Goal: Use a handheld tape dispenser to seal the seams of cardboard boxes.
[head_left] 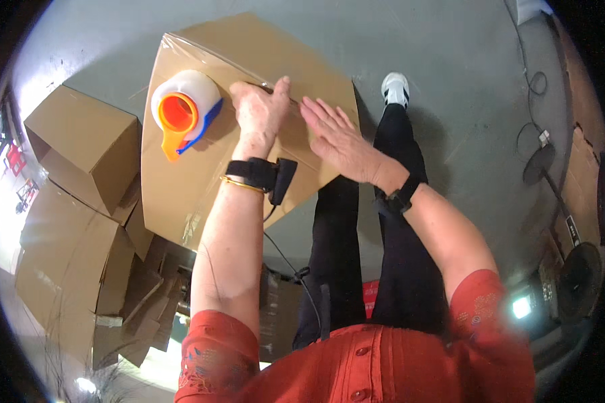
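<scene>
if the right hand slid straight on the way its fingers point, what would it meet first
Likely the left hand, on its thumb side, over the cardboard box, though depth is unclear.

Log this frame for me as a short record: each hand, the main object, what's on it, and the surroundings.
Left hand: left hand, partly curled over the box top, thumb extended; whether it grips anything is unclear
Right hand: right hand, palm down, fingers extended, over the box's right side
Main object: large cardboard box
On the box: white round item with orange ring and blue part, left of the left hand
Surroundings: other cardboard boxes at left; grey floor
</scene>
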